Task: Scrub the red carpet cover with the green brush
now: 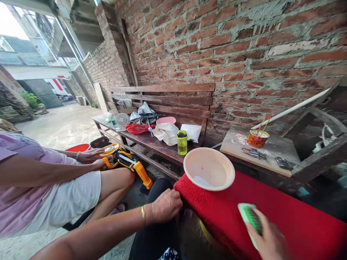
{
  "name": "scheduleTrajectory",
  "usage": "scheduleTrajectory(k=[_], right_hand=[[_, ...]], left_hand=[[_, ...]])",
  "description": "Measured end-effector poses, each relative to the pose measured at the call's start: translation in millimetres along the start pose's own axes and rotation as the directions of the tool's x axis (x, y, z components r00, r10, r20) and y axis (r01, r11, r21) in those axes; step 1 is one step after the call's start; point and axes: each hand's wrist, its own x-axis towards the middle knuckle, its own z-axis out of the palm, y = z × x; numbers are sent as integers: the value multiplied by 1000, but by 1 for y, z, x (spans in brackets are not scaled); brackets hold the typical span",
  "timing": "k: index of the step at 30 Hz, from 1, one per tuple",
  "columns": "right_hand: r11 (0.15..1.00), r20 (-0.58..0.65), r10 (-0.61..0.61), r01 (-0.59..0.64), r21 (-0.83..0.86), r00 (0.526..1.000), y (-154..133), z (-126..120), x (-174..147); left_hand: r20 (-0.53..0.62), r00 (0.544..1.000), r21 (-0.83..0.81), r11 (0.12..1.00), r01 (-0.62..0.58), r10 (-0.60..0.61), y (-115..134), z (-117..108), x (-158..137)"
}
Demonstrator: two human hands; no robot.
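Right hand (271, 238) holds green brush (247, 213); left hand (166, 206) at edge of red cloth (287, 206)

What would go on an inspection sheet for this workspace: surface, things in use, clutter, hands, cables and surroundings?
Surface: covered by a red cloth.
Things in use: green brush over the cloth; pale basin resting at the cloth's far edge.
Clutter: wooden bench bears a yellow-green bottle, red plastic bag and small fan; a board beside the cloth holds a tub and padlocks.
Hands: right hand grips the brush; left hand is curled by the cloth's edge, its hold unclear.
Cables: nothing seen clearly.
Surroundings: brick wall behind; seated person at left with a yellow-and-black item.
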Motion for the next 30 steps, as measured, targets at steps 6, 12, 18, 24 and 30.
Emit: scheduleTrajectory(k=[6,12,18,24,30], right_hand=[[988,180,-71,94,-124,981,-75,21,37],[950,31,222,-209,-231,975,31,-6,19],[974,76,148,-132,-183,986,4,-5,18],[988,180,-42,68,-136,983,-76,31,43],[914,68,306,-273,-300,950,67,-14,43]], left_hand=[[-83,729,-303,714,631,-680,-46,12,74],[71,621,-346,564,750,-781,-43,35,123],[46,603,-322,560,763,-796,-18,53,134],[10,600,-281,574,769,-800,-12,55,130],[-6,589,-273,568,776,-808,-13,56,131]])
